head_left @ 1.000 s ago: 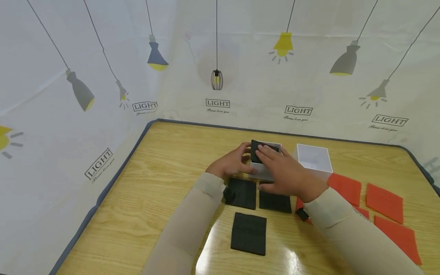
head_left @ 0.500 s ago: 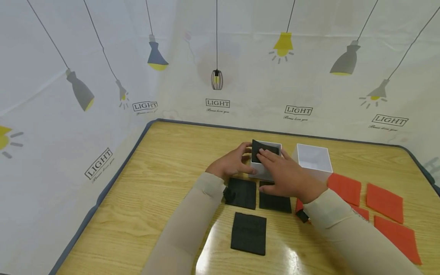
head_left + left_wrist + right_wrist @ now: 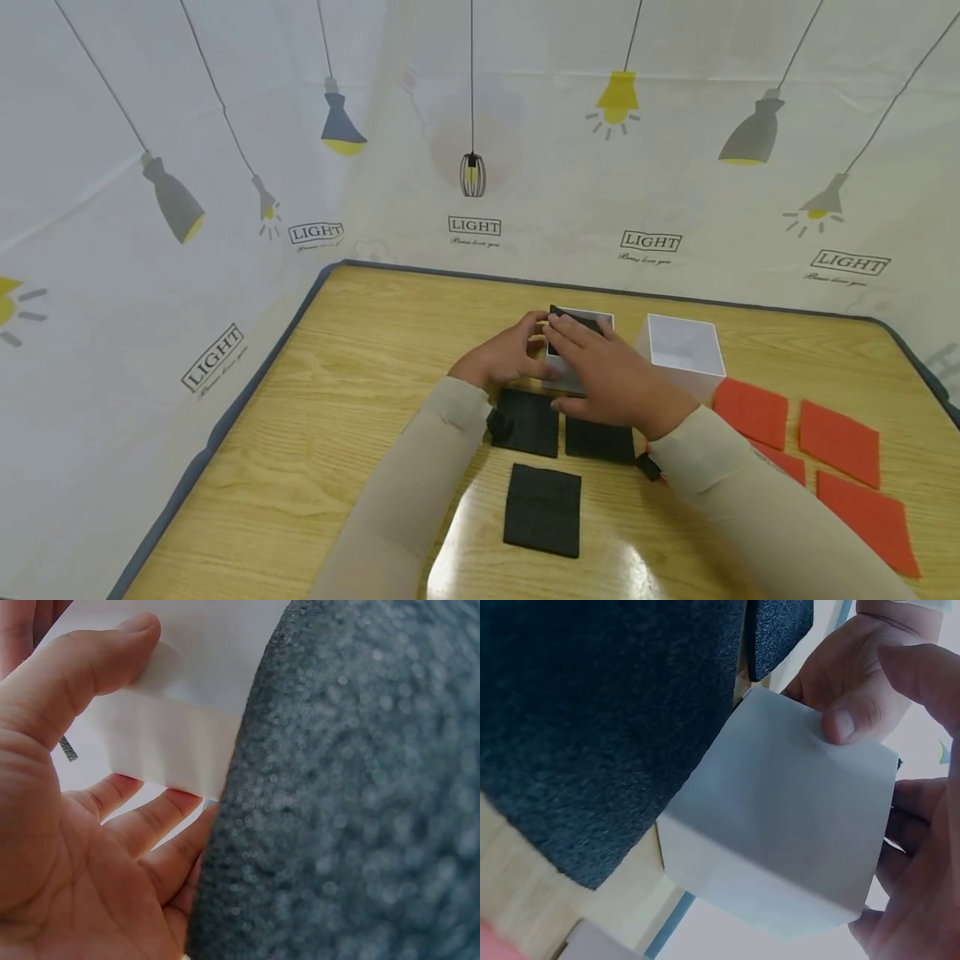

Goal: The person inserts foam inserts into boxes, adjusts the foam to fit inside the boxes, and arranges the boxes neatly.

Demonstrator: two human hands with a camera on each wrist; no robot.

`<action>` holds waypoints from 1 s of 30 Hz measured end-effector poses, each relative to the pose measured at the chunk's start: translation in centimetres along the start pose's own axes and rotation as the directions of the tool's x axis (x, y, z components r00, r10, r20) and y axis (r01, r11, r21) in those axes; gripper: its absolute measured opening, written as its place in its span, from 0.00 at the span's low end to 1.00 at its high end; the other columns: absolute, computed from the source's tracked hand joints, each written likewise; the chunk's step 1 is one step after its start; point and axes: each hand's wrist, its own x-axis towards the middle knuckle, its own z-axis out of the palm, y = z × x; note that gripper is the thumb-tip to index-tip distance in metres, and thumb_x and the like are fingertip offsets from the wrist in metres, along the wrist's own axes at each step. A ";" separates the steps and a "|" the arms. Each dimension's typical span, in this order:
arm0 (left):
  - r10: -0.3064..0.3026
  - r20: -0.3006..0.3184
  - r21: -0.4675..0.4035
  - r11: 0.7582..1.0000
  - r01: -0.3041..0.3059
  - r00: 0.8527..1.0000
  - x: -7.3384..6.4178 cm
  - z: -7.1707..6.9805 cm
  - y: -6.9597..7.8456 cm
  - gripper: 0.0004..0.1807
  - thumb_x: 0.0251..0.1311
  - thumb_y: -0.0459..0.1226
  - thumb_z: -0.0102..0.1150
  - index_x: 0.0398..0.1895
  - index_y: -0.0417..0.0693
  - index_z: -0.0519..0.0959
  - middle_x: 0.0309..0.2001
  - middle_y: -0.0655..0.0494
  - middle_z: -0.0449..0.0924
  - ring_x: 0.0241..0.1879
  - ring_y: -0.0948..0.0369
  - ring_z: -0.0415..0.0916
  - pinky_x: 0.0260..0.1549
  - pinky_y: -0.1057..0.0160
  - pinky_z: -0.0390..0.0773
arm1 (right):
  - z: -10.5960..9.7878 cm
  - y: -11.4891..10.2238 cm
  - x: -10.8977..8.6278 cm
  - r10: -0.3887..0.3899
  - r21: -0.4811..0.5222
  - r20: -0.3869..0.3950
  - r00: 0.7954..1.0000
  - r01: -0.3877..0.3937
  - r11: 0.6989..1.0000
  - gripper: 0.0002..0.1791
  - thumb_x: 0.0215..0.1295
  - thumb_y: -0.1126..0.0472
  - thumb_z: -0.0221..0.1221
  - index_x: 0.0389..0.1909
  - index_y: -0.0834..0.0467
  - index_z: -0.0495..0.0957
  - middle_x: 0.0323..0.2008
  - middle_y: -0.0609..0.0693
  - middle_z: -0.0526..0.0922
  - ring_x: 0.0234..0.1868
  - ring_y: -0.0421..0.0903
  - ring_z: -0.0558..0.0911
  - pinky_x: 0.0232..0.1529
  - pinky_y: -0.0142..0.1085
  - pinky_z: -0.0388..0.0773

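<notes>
My left hand grips a white square box at its left side. In the left wrist view the thumb lies on one wall and the fingertips touch another. A black foam square sits tilted in the box's opening, one corner poking above the rim. The right hand reaches over the opening with its fingers extended, resting on the black square and partly hiding it. Closer to me lie three more black squares, at left, right and front.
A second white box stands open-topped to the right. Several red squares, such as the one at the right front, lie on the wooden table. Behind the table hangs a white curtain printed with lamps.
My right hand first drew back slightly, then shifted left over the box, its fingers now nearer the raised corner of the black square. The left hand and box stayed in place.
</notes>
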 end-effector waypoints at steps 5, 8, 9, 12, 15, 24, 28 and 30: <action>0.008 0.004 -0.019 1.000 -0.008 1.000 0.0 0.0 -0.1 0.59 0.61 0.38 0.75 0.87 0.61 0.45 0.85 0.55 0.50 0.83 0.50 0.52 0.75 0.45 0.65 | 0.0 -0.2 0.3 0.000 0.003 0.015 1.000 -0.001 1.000 0.55 0.63 0.41 0.73 0.82 0.63 0.59 0.83 0.60 0.57 0.83 0.59 0.58 0.76 0.69 0.51; 0.003 0.007 -0.017 1.000 -0.003 1.000 0.1 0.1 -0.2 0.59 0.62 0.39 0.75 0.87 0.61 0.44 0.85 0.55 0.50 0.83 0.50 0.51 0.75 0.44 0.65 | 0.0 -0.2 0.4 0.005 -0.010 0.014 1.000 -0.005 1.000 0.55 0.63 0.41 0.73 0.80 0.65 0.60 0.82 0.62 0.59 0.82 0.59 0.59 0.76 0.70 0.53; 0.001 0.007 -0.019 1.000 -0.001 1.000 0.1 0.1 -0.2 0.59 0.62 0.39 0.75 0.87 0.61 0.44 0.85 0.55 0.49 0.83 0.50 0.51 0.75 0.44 0.65 | 0.0 -0.2 0.4 0.007 -0.016 0.016 1.000 -0.006 1.000 0.55 0.63 0.41 0.73 0.80 0.65 0.60 0.81 0.62 0.59 0.82 0.59 0.59 0.75 0.70 0.53; -0.001 0.007 -0.006 1.000 0.001 1.000 0.2 0.1 -0.3 0.60 0.61 0.40 0.76 0.87 0.60 0.43 0.85 0.54 0.50 0.83 0.49 0.52 0.74 0.45 0.65 | 0.1 -0.1 0.4 0.017 -0.015 0.029 0.999 -0.016 1.000 0.55 0.63 0.41 0.73 0.80 0.66 0.59 0.81 0.63 0.59 0.82 0.59 0.60 0.75 0.69 0.54; -0.004 0.006 0.005 1.000 0.004 1.000 0.4 0.0 -0.3 0.61 0.61 0.41 0.76 0.87 0.60 0.42 0.85 0.53 0.50 0.83 0.49 0.53 0.74 0.45 0.66 | 0.1 0.0 0.4 0.031 0.005 0.050 0.998 -0.031 1.000 0.56 0.64 0.40 0.72 0.81 0.66 0.57 0.81 0.63 0.58 0.82 0.59 0.60 0.76 0.69 0.53; 0.031 0.017 0.007 0.999 -0.031 0.999 0.5 -0.2 -0.5 0.57 0.62 0.40 0.76 0.86 0.60 0.47 0.84 0.49 0.52 0.82 0.47 0.55 0.73 0.45 0.68 | 0.3 0.5 0.1 0.083 -0.019 0.084 0.993 -0.082 0.996 0.53 0.64 0.40 0.72 0.79 0.66 0.63 0.79 0.64 0.64 0.79 0.61 0.65 0.76 0.69 0.53; 0.038 0.018 -0.003 0.999 -0.038 0.999 0.5 -0.2 -0.5 0.57 0.62 0.39 0.76 0.86 0.60 0.47 0.84 0.49 0.52 0.82 0.47 0.55 0.72 0.45 0.69 | 0.4 0.8 0.2 0.081 -0.034 0.073 0.994 -0.079 0.996 0.53 0.63 0.39 0.72 0.78 0.66 0.64 0.78 0.63 0.66 0.79 0.60 0.66 0.76 0.69 0.53; 0.047 0.019 -0.009 0.999 -0.047 0.999 0.5 -0.2 -0.5 0.57 0.62 0.38 0.75 0.86 0.59 0.47 0.84 0.49 0.52 0.82 0.48 0.55 0.72 0.46 0.69 | 0.5 0.9 0.2 0.077 -0.043 0.063 0.995 -0.075 0.996 0.53 0.62 0.39 0.73 0.78 0.66 0.64 0.78 0.63 0.66 0.79 0.60 0.65 0.76 0.68 0.55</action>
